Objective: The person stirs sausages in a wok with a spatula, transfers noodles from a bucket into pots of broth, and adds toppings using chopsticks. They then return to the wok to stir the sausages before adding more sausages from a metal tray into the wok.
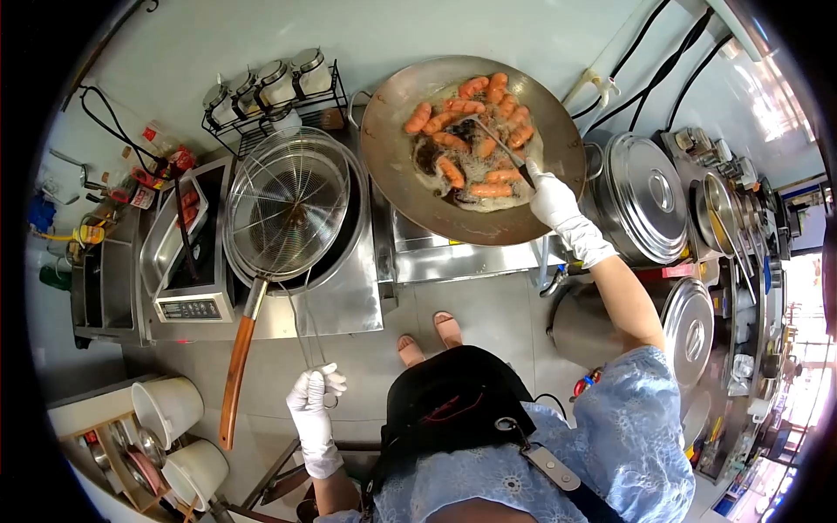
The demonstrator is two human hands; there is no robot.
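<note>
— What's biggest on the stove?
— The wok (392, 166), sausages (475, 131) lying in oil inside it.
— And beside it?
— A wire strainer (286, 205) resting on a pot.
— The hands?
— Well apart, both gloved. The right hand (552, 199) grips a spatula (497, 144) in the wok; the left hand (312, 394) is closed on a wire handle (307, 336).

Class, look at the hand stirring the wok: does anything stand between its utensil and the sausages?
Nothing visible does. The right hand holds a utensil that reaches straight over the wok rim into the sausages, its tip already among them. The left hand is far off, holding a wire tool near the strainer.
</note>
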